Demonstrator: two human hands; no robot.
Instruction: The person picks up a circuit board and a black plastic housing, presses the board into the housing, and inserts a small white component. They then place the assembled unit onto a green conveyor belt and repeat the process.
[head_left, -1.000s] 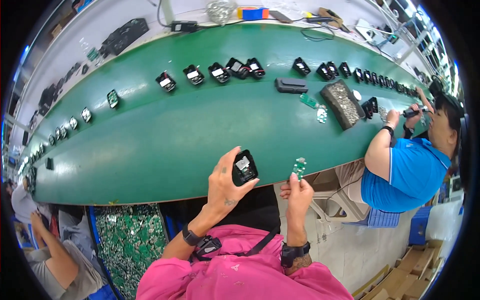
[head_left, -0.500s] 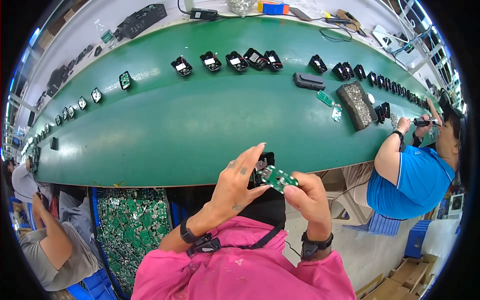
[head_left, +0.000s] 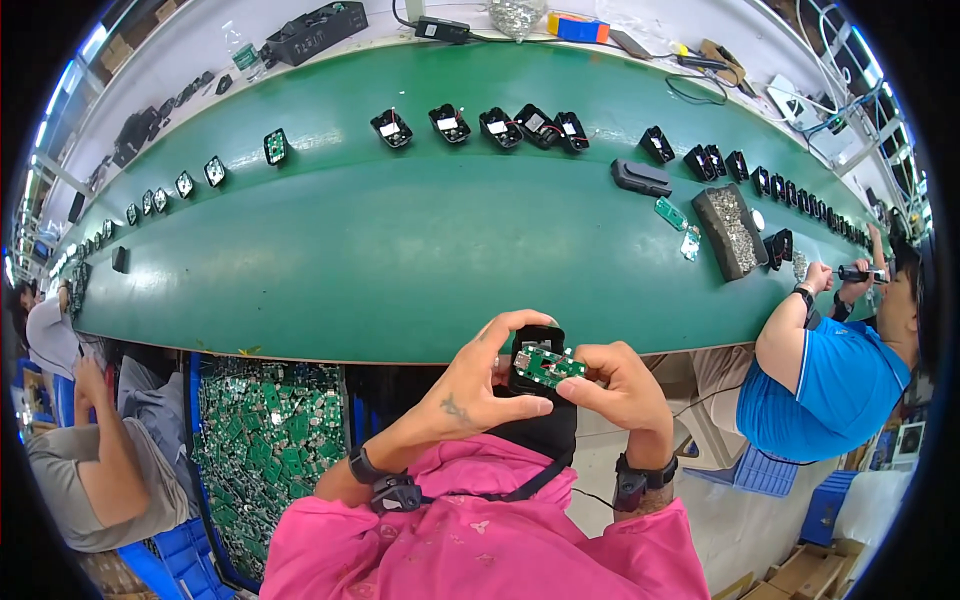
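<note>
At the bench's near edge, my left hand [head_left: 488, 375] wraps round a black plastic housing [head_left: 541, 334], its thumb along the near side. My right hand [head_left: 622, 388] pinches a green circuit board [head_left: 545, 367] between thumb and fingers. The board lies tilted over the open side of the housing and covers much of its inside. Whether it is seated in the housing, I cannot tell.
Black housings [head_left: 449, 124] stand in a row along the green bench [head_left: 350, 260]. A dark tray of small metal parts [head_left: 733, 235] and loose boards [head_left: 670, 213] lie at right. A blue crate of circuit boards [head_left: 265, 430] sits lower left. A co-worker in blue [head_left: 825, 370] works at right.
My left hand has gone from spread fingers to a grip round the housing. The board in my right hand has turned and moved over the housing's opening.
</note>
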